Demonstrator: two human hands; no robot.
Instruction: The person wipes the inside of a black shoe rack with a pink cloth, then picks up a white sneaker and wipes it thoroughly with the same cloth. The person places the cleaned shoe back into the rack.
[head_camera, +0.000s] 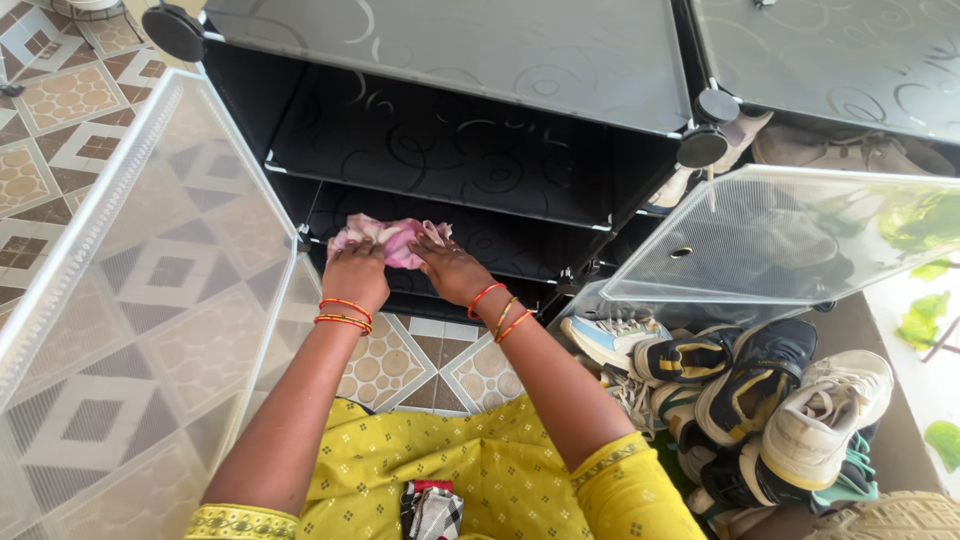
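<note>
Down at floor level, a person in a yellow patterned garment (480, 470) presses both hands onto a crumpled pink-and-white cloth (390, 238) lying on a lower shelf (500, 243) of a black plastic modular shoe cabinet (450, 140). Left hand (357, 270) lies on the cloth's left part, fingers curled into the fabric in a closed grip; right hand (450, 267) lies flat on the cloth's right edge, fingers spread and pushing down rather than clasping. Red and orange bangles (345, 312) circle both wrists.

Black shelf panels carry a faint swirl pattern. At left, a translucent cabinet door (130, 320) with a white frame stands swung wide, the brown-and-cream patterned floor tiles (60, 110) showing through it. At right, a second translucent door (780, 240) with a small round hole hangs open above a heap of shoes on the floor: a pale blue-and-white sneaker (605, 338), black sneakers with yellow trim (750, 375) and a white sneaker (830, 405), piled touching one another. More footwear (850, 150) sits inside the right-hand compartment. Round black connectors (703, 146) join the panels at the corners.
</note>
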